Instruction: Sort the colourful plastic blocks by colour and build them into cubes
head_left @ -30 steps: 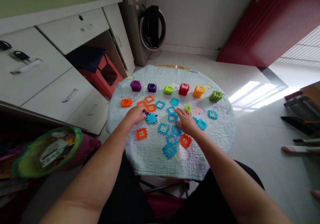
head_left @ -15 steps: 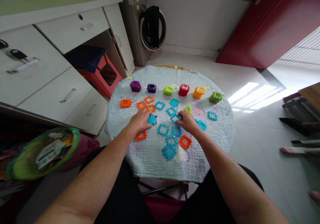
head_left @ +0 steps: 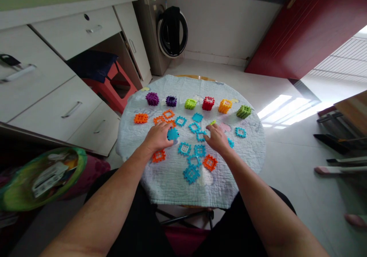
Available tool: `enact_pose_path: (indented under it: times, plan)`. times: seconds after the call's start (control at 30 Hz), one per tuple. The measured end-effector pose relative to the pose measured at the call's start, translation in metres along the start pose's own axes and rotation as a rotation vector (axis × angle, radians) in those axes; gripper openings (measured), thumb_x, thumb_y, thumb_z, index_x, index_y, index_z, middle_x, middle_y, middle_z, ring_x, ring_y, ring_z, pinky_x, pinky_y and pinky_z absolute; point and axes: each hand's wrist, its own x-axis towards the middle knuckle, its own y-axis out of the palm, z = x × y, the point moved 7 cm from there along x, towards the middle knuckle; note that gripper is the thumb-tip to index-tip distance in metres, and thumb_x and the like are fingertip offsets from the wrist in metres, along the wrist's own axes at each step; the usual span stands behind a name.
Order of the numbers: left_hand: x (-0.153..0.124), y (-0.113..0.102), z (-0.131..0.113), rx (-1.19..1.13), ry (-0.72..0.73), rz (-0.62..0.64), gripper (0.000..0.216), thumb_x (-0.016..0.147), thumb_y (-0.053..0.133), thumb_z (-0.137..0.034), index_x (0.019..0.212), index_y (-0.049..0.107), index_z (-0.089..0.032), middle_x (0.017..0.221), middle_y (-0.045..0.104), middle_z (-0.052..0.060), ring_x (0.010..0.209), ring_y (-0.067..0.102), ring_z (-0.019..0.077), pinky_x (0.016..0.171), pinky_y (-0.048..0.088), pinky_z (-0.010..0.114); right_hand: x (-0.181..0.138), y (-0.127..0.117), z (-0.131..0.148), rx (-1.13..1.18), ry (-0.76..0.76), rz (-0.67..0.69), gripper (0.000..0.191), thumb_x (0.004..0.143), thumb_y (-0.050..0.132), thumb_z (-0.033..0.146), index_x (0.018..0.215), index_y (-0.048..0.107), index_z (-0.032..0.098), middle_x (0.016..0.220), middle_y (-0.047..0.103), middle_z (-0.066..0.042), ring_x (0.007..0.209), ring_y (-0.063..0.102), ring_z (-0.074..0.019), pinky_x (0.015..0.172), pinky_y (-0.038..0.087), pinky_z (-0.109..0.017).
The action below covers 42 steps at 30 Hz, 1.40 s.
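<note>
Left hand curls at left edge of solid blue toothed plastic square; cannot tell if gripped. Right hand spread, hollow blue toothed plastic frame just left of its thumb

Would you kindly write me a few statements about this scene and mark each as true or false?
1. The left hand is at a solid blue piece. True.
2. The red stack stands at the far left of the row. False: it stands between the lime stack and the yellow stack.
3. A black cloth hangs over the round washer door. True.
4. The right hand is inside the waste bin. False: it is beside a blue frame.
</note>
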Motion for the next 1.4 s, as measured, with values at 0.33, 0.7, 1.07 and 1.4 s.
enact_pose_path:
  times: [0.33,0.7,1.07,1.4]
  plan:
    - [0.015,0.025,-0.036,-0.107,0.143,-0.026,0.049,0.07,0.063,-0.022,0.117,0.057,-0.014,0.116,0.062,0.012,0.107,0.054,0.0263,0.098,0.042,0.039,-0.001,0.015,0.018,-0.135,-0.175,0.197,0.048,0.074,0.063,0.025,0.12,0.057,0.014,0.113,0.057,-0.013,0.104,0.049,-0.0268,0.092,0.037,-0.036]
    - [0.02,-0.013,-0.004,-0.269,-0.131,-0.235,0.03,0.078,0.05,-0.015,0.107,0.06,-0.018,0.111,0.064,0.008,0.11,0.056,0.0227,0.101,0.041,0.039,0.018,0.005,0.01,0.062,0.068,-0.039,0.042,0.076,0.061,0.041,0.109,0.06,0.015,0.096,0.059,-0.01,0.092,0.055,-0.023,0.085,0.042,-0.032]
    - [0.018,-0.021,0.012,-0.454,-0.225,-0.327,0.026,0.075,0.054,-0.017,0.1,0.062,-0.015,0.102,0.068,0.008,0.094,0.063,0.0182,0.091,0.049,0.032,0.045,0.034,0.033,-0.001,0.216,-0.061,0.036,0.076,0.062,0.042,0.098,0.057,0.015,0.105,0.057,-0.019,0.101,0.052,-0.0306,0.087,0.042,-0.041]
    - [0.019,-0.013,0.014,-0.444,-0.245,-0.249,0.023,0.078,0.053,-0.019,0.099,0.062,-0.017,0.096,0.07,0.005,0.088,0.064,0.0166,0.084,0.051,0.029,0.044,0.033,0.028,-0.011,0.139,0.0,0.038,0.069,0.066,0.032,0.102,0.06,0.015,0.1,0.056,-0.013,0.098,0.052,-0.0272,0.088,0.042,-0.038]
